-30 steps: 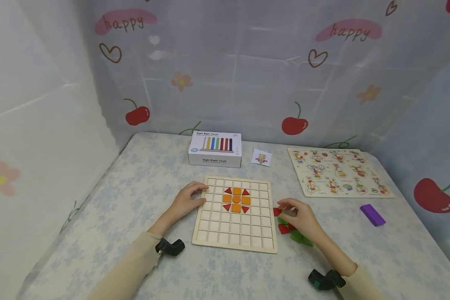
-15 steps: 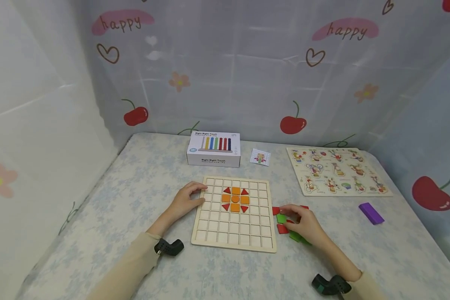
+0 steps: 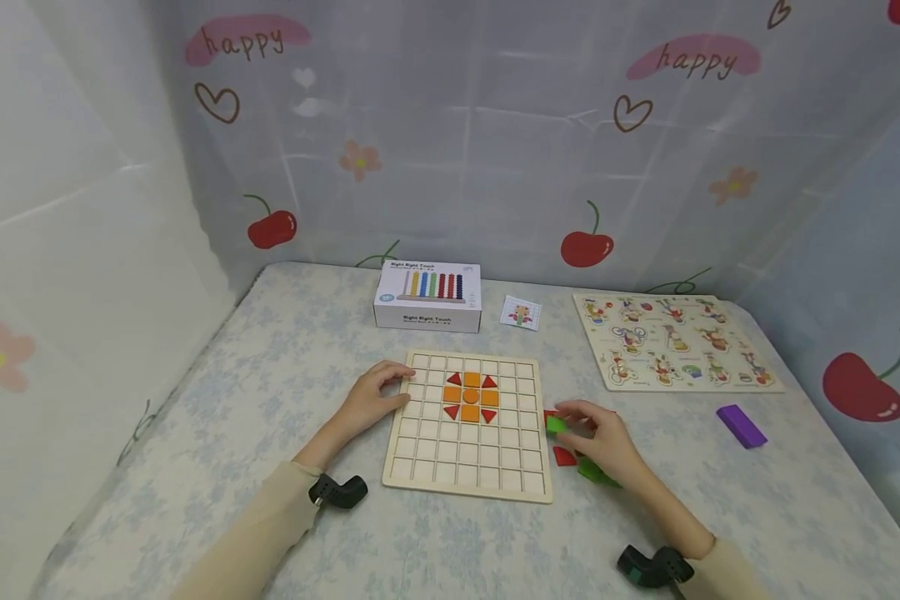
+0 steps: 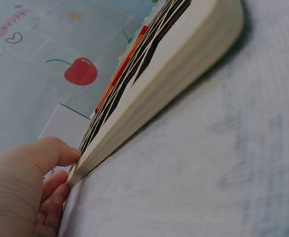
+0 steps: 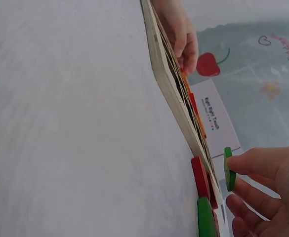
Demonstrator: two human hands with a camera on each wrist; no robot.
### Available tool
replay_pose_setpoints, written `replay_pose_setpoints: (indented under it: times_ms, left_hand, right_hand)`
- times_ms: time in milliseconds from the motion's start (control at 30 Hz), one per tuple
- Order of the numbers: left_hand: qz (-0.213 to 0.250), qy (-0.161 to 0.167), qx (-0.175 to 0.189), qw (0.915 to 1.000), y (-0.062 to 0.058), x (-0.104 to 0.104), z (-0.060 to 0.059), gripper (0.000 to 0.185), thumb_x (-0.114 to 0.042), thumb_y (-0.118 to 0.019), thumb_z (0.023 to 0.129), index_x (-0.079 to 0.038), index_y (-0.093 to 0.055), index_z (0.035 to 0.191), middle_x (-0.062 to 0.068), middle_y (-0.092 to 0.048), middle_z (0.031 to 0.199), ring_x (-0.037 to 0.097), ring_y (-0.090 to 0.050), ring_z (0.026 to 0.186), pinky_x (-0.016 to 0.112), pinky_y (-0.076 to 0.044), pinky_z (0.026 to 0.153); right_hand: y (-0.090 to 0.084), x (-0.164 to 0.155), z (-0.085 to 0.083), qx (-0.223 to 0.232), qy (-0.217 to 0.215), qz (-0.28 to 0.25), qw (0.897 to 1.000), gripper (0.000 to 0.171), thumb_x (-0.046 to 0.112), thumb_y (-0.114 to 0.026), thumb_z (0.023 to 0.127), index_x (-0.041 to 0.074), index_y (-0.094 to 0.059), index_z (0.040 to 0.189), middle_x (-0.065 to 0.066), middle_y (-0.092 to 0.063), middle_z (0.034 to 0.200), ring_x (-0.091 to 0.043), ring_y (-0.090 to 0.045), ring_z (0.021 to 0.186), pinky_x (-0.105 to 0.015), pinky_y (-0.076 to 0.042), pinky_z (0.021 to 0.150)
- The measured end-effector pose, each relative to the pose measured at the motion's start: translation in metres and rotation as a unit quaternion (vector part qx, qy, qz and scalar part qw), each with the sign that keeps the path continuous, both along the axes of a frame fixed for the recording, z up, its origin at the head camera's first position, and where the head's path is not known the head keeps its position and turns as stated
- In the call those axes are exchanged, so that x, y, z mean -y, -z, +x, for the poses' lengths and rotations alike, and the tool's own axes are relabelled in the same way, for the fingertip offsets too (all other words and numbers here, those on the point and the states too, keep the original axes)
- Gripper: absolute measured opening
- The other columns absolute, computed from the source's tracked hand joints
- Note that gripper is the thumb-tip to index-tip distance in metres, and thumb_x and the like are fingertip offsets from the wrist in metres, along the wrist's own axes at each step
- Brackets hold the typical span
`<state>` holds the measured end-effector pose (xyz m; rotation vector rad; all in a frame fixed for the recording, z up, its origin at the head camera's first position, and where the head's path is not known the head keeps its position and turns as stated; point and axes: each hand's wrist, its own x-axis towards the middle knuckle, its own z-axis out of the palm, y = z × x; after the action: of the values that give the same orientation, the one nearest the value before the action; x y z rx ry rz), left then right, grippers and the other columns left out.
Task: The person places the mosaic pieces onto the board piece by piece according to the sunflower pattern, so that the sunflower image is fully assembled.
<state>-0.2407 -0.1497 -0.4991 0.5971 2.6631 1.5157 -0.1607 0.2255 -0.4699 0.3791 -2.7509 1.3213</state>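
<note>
Small green wooden tile point(image 3: 556, 424) sits pinched in my right hand point(image 3: 598, 441), lifted just beside the pale wooden grid board point(image 3: 467, 450); my left hand point(image 3: 371, 397) presses relaxed fingers on the board's edge, steadying it on the table.

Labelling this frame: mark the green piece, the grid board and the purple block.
green piece point(image 3: 556, 424), head view, its top face between the right fingertips.
grid board point(image 3: 465, 467), head view, bare lower squares.
purple block point(image 3: 741, 426), head view, its top face.
</note>
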Motion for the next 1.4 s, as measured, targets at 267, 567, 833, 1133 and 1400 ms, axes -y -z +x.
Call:
replay_pose_setpoints:
  times_ms: [267,567,833,1133,1400]
  left_hand:
    - [0.005,0.001,-0.005,1.0,-0.001,0.002,0.001,0.035,-0.012,-0.067,0.087,-0.011,-0.063,0.122,0.007,-0.058,0.126,0.025,-0.055,0.118,0.043,-0.044,0.104]
    - [0.009,0.001,-0.003,1.0,0.001,-0.002,0.0,0.035,-0.011,-0.069,0.086,-0.012,-0.064,0.121,0.006,-0.059,0.125,0.024,-0.055,0.118,0.044,-0.044,0.104]
    - [0.012,0.002,-0.008,0.9999,0.0,0.0,0.0,0.035,-0.011,-0.068,0.086,-0.011,-0.064,0.121,0.007,-0.059,0.126,0.025,-0.054,0.119,0.046,-0.043,0.104]
    - [0.008,0.001,-0.009,0.9999,0.002,0.001,-0.002,0.034,-0.013,-0.068,0.087,-0.012,-0.064,0.121,0.006,-0.058,0.126,0.024,-0.054,0.119,0.045,-0.044,0.104]
    - [0.008,-0.002,-0.006,1.0,0.001,0.0,-0.001,0.034,-0.011,-0.069,0.086,-0.012,-0.064,0.12,0.006,-0.059,0.125,0.024,-0.055,0.119,0.044,-0.044,0.105]
  right_hand:
    - [-0.004,0.048,-0.008,0.033,-0.058,-0.035,0.997,0.037,0.01,-0.073,0.082,0.005,-0.064,0.117,-0.009,-0.068,0.105,-0.018,-0.06,0.09,-0.025,-0.053,0.08]
    - [0.001,0.093,-0.012,0.018,-0.123,-0.046,0.991,0.036,0.005,-0.074,0.08,0.002,-0.065,0.114,-0.009,-0.069,0.099,-0.02,-0.059,0.082,-0.021,-0.051,0.071]
    - [0.002,0.104,-0.011,0.003,-0.122,-0.037,0.992,0.037,0.002,-0.073,0.079,0.002,-0.065,0.115,-0.009,-0.066,0.097,-0.015,-0.057,0.079,-0.019,-0.049,0.067]
    - [0.004,0.108,-0.014,0.002,-0.121,-0.038,0.992,0.033,0.0,-0.072,0.08,0.003,-0.065,0.113,-0.007,-0.066,0.095,-0.011,-0.056,0.078,-0.018,-0.05,0.068]
    - [0.004,0.102,-0.014,0.009,-0.121,-0.055,0.991,0.031,0.002,-0.071,0.081,0.004,-0.066,0.112,-0.008,-0.067,0.093,-0.007,-0.056,0.076,-0.018,-0.051,0.069]
